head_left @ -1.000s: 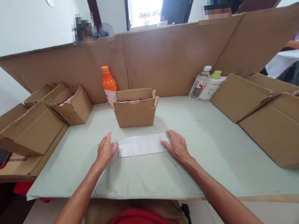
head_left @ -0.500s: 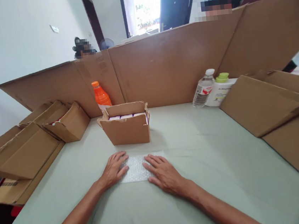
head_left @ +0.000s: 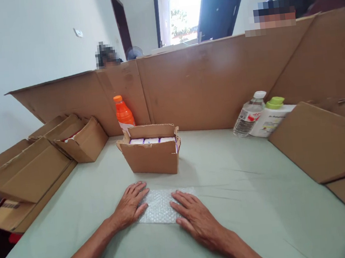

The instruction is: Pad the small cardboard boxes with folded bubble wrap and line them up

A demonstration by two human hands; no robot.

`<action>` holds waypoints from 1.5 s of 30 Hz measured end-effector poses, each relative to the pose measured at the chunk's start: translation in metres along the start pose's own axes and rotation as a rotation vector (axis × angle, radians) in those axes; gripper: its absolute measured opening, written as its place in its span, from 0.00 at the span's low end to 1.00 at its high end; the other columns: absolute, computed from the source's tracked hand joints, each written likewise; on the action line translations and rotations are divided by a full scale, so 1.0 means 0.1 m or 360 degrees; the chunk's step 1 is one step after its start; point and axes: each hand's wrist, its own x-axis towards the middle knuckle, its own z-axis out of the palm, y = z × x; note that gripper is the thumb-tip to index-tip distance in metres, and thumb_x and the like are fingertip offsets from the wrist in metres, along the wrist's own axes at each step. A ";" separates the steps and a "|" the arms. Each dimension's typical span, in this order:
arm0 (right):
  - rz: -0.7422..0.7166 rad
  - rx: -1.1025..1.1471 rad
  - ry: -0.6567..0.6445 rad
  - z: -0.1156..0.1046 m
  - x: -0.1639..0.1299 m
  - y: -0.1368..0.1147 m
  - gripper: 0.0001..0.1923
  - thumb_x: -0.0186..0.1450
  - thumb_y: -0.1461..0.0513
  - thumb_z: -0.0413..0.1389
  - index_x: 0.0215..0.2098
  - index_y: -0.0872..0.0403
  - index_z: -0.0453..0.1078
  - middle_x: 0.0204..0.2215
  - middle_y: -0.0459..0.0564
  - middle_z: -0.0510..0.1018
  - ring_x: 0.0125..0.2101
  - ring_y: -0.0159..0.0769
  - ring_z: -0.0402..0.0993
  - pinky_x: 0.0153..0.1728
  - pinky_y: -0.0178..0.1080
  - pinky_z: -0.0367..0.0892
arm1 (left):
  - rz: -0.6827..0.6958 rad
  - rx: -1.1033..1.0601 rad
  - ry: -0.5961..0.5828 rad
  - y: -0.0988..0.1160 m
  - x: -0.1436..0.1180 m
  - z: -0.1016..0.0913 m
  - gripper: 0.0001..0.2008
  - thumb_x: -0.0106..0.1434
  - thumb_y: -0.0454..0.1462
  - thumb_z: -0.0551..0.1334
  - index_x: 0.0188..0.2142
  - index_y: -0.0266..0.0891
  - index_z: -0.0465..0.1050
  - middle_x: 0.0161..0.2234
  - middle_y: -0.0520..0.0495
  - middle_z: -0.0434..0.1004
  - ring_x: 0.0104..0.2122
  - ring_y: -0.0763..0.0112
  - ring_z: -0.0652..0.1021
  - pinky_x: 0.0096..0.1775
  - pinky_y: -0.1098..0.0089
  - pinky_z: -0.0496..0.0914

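Observation:
A flat piece of clear bubble wrap [head_left: 159, 208] lies on the green cloth of the table [head_left: 218, 157]. My left hand [head_left: 131, 206] rests flat on its left end, fingers spread. Over its right end lies my right hand [head_left: 195, 217], also flat with the fingers apart. Both hands cover parts of the wrap's ends. Just beyond them stands an open cardboard box [head_left: 152, 157] with several white and purple packs [head_left: 151, 141] inside; the lower part of the packs is hidden.
An orange bottle [head_left: 124, 113] stands behind the box. At right, a clear water bottle [head_left: 249, 114] and a white bottle with a green cap [head_left: 270, 118] lean near cardboard boxes [head_left: 322, 142]. More boxes [head_left: 32, 172] line the left. A cardboard wall [head_left: 195, 85] closes the back; two people are beyond it.
The camera view has tilted and shifted slightly, so the box and hands appear lower. Both hands stay flat on the bubble wrap.

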 end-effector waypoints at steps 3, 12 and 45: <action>0.0059 -0.0001 0.0185 0.02 -0.16 0.14 0.24 0.74 0.52 0.46 0.60 0.51 0.72 0.64 0.55 0.69 0.65 0.49 0.63 0.64 0.55 0.60 | -0.0089 -0.0043 0.0001 0.05 0.03 -0.09 0.22 0.68 0.40 0.58 0.61 0.41 0.69 0.65 0.38 0.66 0.64 0.54 0.66 0.63 0.50 0.62; 0.0845 -0.0325 0.0730 -0.01 -0.19 0.45 0.23 0.65 0.48 0.50 0.46 0.54 0.77 0.53 0.61 0.79 0.56 0.58 0.72 0.56 0.59 0.65 | -0.0874 -0.0091 0.0232 0.01 -0.20 -0.43 0.12 0.63 0.44 0.62 0.36 0.38 0.77 0.38 0.38 0.78 0.45 0.50 0.76 0.51 0.52 0.66; 0.0673 -0.0342 0.1020 -1.99 0.82 -0.86 0.21 0.68 0.57 0.50 0.52 0.56 0.77 0.43 0.53 0.83 0.38 0.38 0.77 0.41 0.38 0.70 | -0.0166 -0.0146 0.1066 -0.24 0.69 -2.03 0.22 0.70 0.44 0.50 0.51 0.36 0.76 0.49 0.39 0.81 0.49 0.60 0.78 0.52 0.61 0.70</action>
